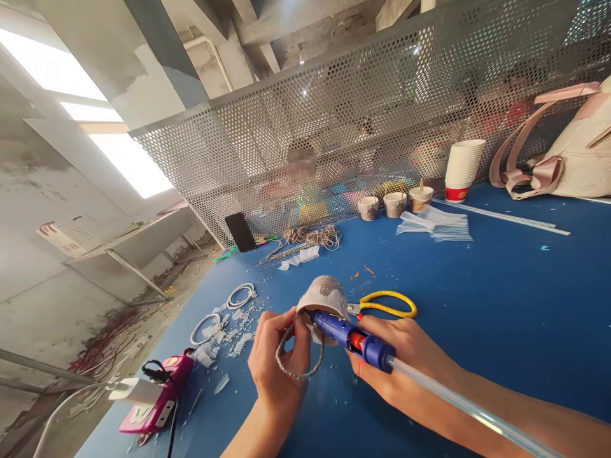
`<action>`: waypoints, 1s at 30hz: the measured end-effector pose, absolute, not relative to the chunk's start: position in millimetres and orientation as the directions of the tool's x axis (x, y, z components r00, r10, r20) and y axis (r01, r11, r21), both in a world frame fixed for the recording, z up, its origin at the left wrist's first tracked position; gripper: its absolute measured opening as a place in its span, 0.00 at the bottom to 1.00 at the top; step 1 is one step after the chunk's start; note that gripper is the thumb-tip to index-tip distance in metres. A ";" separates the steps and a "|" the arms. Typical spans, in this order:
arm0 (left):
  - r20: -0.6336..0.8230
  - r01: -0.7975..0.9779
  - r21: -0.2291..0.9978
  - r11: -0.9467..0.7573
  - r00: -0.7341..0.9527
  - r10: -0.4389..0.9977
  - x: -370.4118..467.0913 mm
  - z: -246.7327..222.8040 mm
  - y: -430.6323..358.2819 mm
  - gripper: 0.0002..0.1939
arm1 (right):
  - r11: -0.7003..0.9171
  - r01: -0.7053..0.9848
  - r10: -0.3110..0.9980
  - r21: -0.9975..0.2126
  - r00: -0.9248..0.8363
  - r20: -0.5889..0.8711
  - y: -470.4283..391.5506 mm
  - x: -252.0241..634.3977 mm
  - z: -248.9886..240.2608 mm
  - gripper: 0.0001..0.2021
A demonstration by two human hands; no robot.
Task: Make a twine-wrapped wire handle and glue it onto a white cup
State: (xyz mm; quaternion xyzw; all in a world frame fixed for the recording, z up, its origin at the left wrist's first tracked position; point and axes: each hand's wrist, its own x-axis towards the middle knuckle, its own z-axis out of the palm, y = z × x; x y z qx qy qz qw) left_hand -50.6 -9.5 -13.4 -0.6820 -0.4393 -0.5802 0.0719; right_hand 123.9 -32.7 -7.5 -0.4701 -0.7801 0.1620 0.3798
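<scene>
Near the middle of the blue table, my left hand pinches the rim of a small whitish cup, tipped so that its mouth faces me. A braided cord loop hangs from the rim beside my left fingers. Wrapped round a blue glue gun is my right hand; the gun's nozzle end reaches into the cup's mouth, and its tip is hidden there. A long clear glue stick runs out of the gun's back over my right forearm.
Yellow-handled scissors lie just beyond my right hand. A pink power strip, white rings and plastic scraps are at left. Farther back are a phone, cord bundles, small cups, stacked paper cups and a bag.
</scene>
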 end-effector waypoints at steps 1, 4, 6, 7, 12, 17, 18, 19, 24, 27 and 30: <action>0.856 0.689 0.409 -0.599 -0.062 0.513 -50.7 -13.7 -9.3 0.04 | 0.500 0.610 0.861 -0.615 -0.271 0.431 -33.1 124.2 -6.6 0.05; 0.858 0.693 0.403 -0.597 -0.059 0.511 -51.1 -14.5 -8.4 0.04 | 0.485 0.607 0.872 -0.630 -0.276 0.405 -33.5 124.6 -5.0 0.04; 0.862 0.687 0.395 -0.609 -0.048 0.505 -51.2 -14.5 -7.9 0.05 | 0.485 0.605 0.871 -0.632 -0.271 0.410 -33.5 124.2 -4.7 0.04; 0.864 0.684 0.391 -0.615 -0.043 0.501 -51.3 -14.3 -7.8 0.05 | 0.484 0.603 0.872 -0.634 -0.270 0.409 -33.5 123.9 -4.5 0.04; 0.858 0.661 0.414 -0.626 -0.055 0.510 -51.6 -13.0 -8.1 0.04 | 0.472 0.596 0.880 -0.649 -0.279 0.385 -33.9 123.5 -2.7 0.04; 0.857 0.664 0.412 -0.624 -0.051 0.512 -51.8 -13.9 -7.6 0.04 | 0.476 0.595 0.879 -0.647 -0.285 0.383 -34.0 124.1 -1.2 0.05; 0.861 0.668 0.407 -0.623 -0.052 0.506 -51.7 -14.2 -7.4 0.05 | 0.474 0.600 0.880 -0.645 -0.288 0.378 -34.2 124.2 -0.8 0.05; 0.863 0.669 0.405 -0.623 -0.055 0.502 -51.6 -14.4 -7.2 0.05 | 0.471 0.608 0.881 -0.639 -0.293 0.372 -34.5 124.3 -0.6 0.05; 0.861 0.657 0.416 -0.629 -0.062 0.505 -51.5 -14.7 -6.9 0.06 | 0.485 0.630 0.873 -0.607 -0.304 0.382 -35.4 123.7 -1.4 0.04; 0.865 0.664 0.401 -0.631 -0.047 0.500 -51.6 -14.0 -7.4 0.06 | 0.511 0.610 0.858 -0.605 -0.316 0.405 -35.5 123.1 -2.5 0.04; 0.870 0.676 0.380 -0.632 -0.030 0.491 -51.9 -13.7 -7.9 0.05 | 0.502 0.611 0.862 -0.612 -0.295 0.412 -35.7 123.0 -1.8 0.05</action>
